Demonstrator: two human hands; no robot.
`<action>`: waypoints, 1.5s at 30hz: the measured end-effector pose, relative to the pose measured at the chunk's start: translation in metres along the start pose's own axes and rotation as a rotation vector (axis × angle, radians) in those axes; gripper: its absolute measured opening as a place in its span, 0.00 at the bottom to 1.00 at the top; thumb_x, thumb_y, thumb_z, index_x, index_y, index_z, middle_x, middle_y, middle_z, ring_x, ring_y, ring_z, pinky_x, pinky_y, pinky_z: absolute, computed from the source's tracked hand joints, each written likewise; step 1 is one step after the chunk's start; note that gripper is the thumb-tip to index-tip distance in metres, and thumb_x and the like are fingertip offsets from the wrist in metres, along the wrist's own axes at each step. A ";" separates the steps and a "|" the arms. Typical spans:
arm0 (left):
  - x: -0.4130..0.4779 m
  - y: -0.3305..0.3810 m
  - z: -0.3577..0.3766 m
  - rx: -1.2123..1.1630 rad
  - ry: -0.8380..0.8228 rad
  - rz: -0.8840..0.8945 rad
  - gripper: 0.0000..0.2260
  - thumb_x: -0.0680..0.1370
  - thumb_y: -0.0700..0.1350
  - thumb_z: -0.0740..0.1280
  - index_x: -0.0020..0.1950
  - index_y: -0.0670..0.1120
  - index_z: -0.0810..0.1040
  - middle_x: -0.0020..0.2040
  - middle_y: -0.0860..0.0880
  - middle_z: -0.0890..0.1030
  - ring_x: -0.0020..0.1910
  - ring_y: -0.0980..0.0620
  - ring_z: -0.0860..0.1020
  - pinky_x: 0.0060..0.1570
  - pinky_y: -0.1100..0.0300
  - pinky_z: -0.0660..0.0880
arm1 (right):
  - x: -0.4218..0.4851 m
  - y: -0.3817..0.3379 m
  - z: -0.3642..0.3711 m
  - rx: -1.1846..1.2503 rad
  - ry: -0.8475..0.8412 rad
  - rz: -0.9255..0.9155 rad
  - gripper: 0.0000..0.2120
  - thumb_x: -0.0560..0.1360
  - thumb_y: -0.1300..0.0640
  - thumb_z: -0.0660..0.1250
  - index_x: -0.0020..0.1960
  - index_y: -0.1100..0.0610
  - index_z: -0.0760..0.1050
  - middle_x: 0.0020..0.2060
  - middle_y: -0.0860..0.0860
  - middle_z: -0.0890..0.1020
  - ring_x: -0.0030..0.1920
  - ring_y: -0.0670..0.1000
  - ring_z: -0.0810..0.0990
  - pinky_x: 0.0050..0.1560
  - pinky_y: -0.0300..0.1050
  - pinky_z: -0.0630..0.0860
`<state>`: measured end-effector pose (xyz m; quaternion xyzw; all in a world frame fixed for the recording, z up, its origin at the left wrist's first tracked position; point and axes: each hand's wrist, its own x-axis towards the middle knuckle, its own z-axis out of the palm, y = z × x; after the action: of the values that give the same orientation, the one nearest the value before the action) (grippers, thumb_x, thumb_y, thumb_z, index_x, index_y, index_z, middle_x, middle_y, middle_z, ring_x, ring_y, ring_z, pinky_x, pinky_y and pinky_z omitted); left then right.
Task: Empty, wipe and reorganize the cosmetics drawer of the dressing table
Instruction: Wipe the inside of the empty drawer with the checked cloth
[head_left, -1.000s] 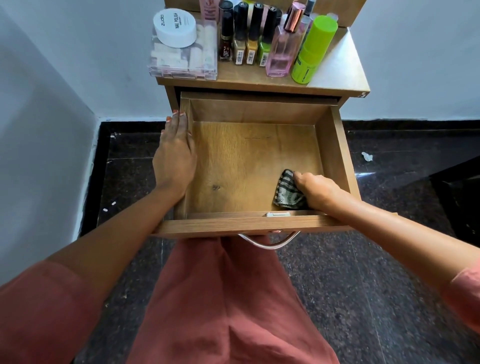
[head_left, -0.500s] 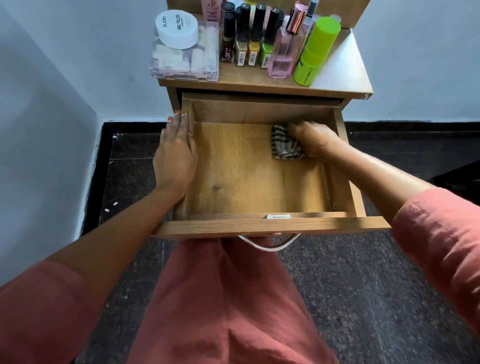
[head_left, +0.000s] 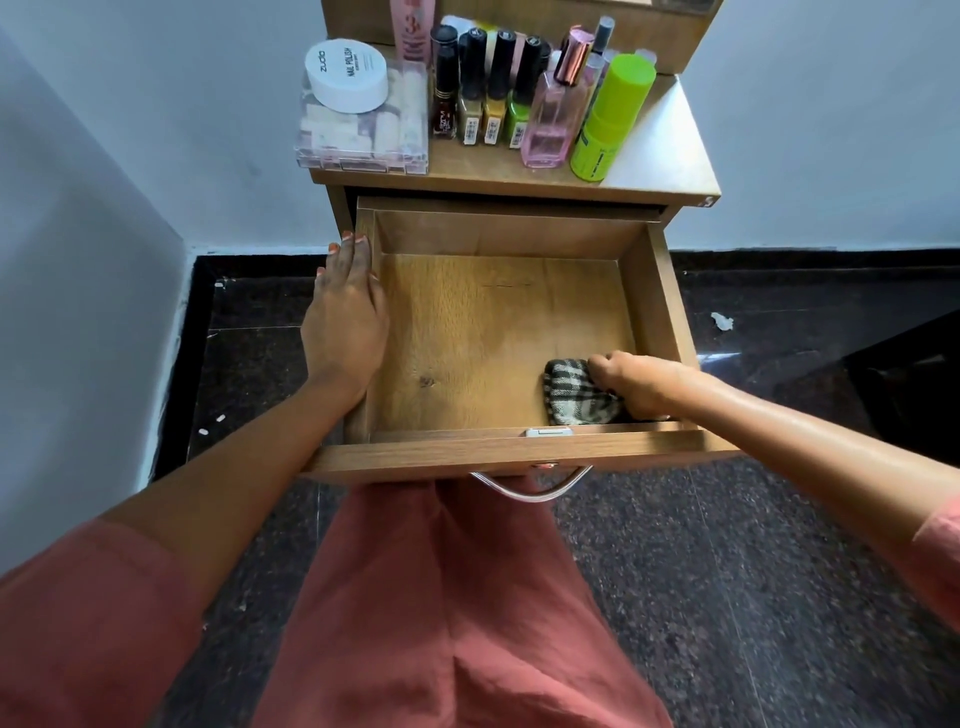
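The wooden drawer (head_left: 660, 306) stands pulled out, with only a cloth inside. My left hand (head_left: 345, 327) lies flat on the drawer's left wall, fingers together. My right hand (head_left: 636, 384) presses a checked black-and-white cloth (head_left: 571, 397) onto the drawer floor in the near right corner. The cosmetics stand on the dressing table top (head_left: 670, 150): a white nail polish jar (head_left: 346, 76) on a clear box (head_left: 363, 132), several nail polish bottles (head_left: 491, 93), a pink perfume bottle (head_left: 550, 119) and a green bottle (head_left: 610, 119).
A metal handle (head_left: 530, 488) hangs under the drawer front. White walls close in on the left and behind. Dark speckled floor (head_left: 727, 571) surrounds the table, with a scrap of white paper (head_left: 722, 321) at the right. My pink-clad legs are under the drawer.
My right hand has dragged the cloth from the far right corner of the drawer back to the near right corner. My left hand has stayed on the left wall.
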<state>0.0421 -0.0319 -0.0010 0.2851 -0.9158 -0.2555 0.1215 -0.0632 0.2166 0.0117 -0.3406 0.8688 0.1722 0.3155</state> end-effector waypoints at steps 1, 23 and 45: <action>0.000 0.000 0.000 0.000 0.002 0.004 0.20 0.82 0.42 0.50 0.74 0.43 0.58 0.75 0.45 0.58 0.75 0.47 0.56 0.73 0.51 0.58 | -0.001 -0.002 0.000 0.003 0.005 0.014 0.17 0.75 0.67 0.59 0.63 0.64 0.62 0.59 0.62 0.73 0.57 0.63 0.76 0.54 0.53 0.74; 0.001 -0.002 0.003 0.015 0.018 0.013 0.19 0.82 0.43 0.50 0.73 0.43 0.59 0.75 0.45 0.59 0.75 0.49 0.56 0.72 0.51 0.60 | 0.060 -0.001 -0.038 0.298 0.444 0.305 0.19 0.80 0.61 0.53 0.70 0.64 0.59 0.67 0.66 0.63 0.65 0.68 0.66 0.62 0.61 0.69; 0.004 -0.004 0.007 0.021 0.023 0.025 0.19 0.81 0.42 0.51 0.73 0.42 0.59 0.75 0.44 0.60 0.75 0.48 0.57 0.69 0.49 0.65 | 0.093 -0.021 -0.051 0.570 0.508 0.149 0.15 0.76 0.62 0.57 0.62 0.61 0.67 0.63 0.63 0.69 0.61 0.65 0.70 0.60 0.53 0.69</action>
<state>0.0384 -0.0339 -0.0084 0.2776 -0.9205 -0.2410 0.1324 -0.1238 0.1307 -0.0142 -0.2071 0.9545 -0.1436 0.1592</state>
